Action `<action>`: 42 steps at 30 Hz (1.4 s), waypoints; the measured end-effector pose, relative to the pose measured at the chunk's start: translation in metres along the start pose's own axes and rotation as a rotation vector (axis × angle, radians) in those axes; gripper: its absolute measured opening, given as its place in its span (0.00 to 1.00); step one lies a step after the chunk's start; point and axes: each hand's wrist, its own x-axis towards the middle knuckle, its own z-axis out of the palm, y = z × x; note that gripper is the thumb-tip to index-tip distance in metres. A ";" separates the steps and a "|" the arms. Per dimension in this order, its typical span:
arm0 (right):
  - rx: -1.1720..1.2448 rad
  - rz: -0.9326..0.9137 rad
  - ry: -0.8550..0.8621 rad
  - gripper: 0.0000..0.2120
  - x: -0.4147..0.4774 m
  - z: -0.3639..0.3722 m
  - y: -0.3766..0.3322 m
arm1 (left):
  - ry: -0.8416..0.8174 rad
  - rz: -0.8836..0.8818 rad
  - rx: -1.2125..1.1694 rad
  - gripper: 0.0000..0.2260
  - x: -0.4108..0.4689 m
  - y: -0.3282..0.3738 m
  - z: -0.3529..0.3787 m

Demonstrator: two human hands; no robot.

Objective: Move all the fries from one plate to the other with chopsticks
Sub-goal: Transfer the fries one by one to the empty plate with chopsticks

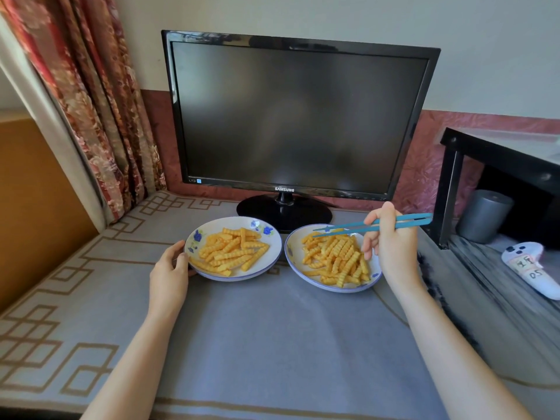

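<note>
Head view. Two flowered plates sit side by side, nearly touching, on a patterned cloth (272,328) in front of a dark monitor (297,116). The left plate (230,278) and the right plate (330,288) each carry a loose heap of crinkle-cut fries: one heap on the left (231,251), one on the right (336,259). They are of similar size, so we cannot tell which plate is the source.

The left hand (169,268) holds the near-left rim of the left plate, fingers curled over the edge and thumb against it, and steadies it. The right hand (391,244) grips a pair of blue chopsticks (357,228) near their middle. The tips point left over the far edge of the right plate, a little apart, just above the fries; we see no fry clearly pinched between them.

We judge the fries to be light, stiff and short, with ridged faces that should give the sticks some purchase (a smooth fry would slide more readily). We would take each fry across its middle, so that it hangs level, and lift one from the top of the heap, where it lies free of its neighbours. Too hard a squeeze may snap one.
</note>
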 end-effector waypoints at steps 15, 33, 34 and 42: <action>-0.039 0.017 -0.082 0.21 -0.002 0.012 0.009 | 0.008 0.002 -0.043 0.16 -0.001 0.002 0.001; 0.167 0.000 -0.029 0.21 -0.028 0.042 -0.020 | 0.004 -0.003 -0.023 0.16 -0.001 0.001 0.000; 0.165 0.014 -0.051 0.21 -0.032 0.047 -0.021 | 0.003 -0.004 -0.022 0.16 -0.001 0.001 0.000; 0.191 0.044 -0.253 0.20 -0.048 0.076 -0.012 | -0.002 -0.014 -0.025 0.16 -0.001 0.001 0.000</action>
